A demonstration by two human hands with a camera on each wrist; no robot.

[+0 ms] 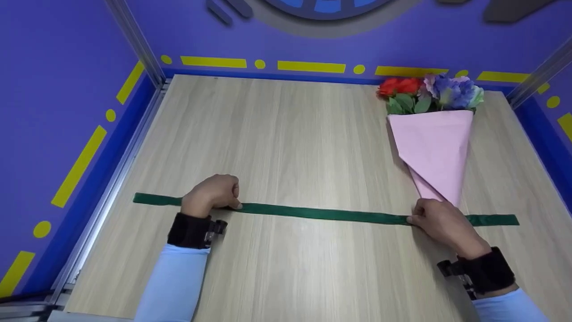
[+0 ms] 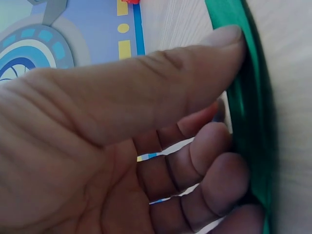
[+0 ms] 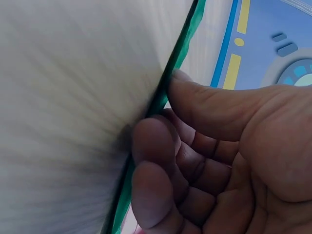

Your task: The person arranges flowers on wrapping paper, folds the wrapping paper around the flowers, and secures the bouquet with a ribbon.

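Note:
A long dark green ribbon lies stretched from left to right across the wooden table. Toward its left end, my left hand pinches it with thumb and curled fingers. In the left wrist view, the thumb tip presses on the green ribbon and the other fingertips meet its edge. My right hand pinches the ribbon nearer its right end, just below a bouquet. Seen from the right wrist, the thumb and bent fingers close along the ribbon, low over the tabletop. Short tails extend beyond both hands.
The bouquet, wrapped in pink paper with red, purple and blue flowers, lies at the right, its narrow end reaching my right hand. Blue panels with yellow marks border the wooden table at the back and sides.

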